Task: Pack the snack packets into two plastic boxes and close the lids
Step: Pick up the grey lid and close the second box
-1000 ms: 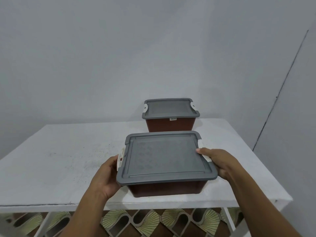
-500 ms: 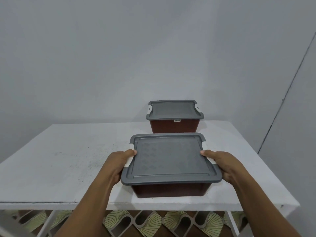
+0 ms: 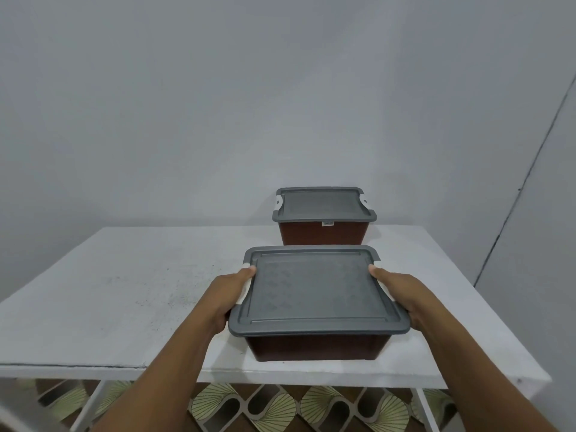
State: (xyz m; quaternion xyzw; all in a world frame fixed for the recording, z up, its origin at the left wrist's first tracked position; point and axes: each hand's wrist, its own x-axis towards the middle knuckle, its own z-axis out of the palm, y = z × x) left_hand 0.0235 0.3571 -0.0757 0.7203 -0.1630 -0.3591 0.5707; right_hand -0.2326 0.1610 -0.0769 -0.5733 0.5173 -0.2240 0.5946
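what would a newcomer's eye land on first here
The near box, brown with a grey lid, sits at the front of the white table, the left hand and right hand gripping its two sides. A matching far box, also closed, stands just behind it by the wall.

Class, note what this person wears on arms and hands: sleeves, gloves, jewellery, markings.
Nothing worn shows. The left hand and right hand are gloveless and unmarked; both forearms are bare to the frame's edge: no sleeves, watch or bracelet.
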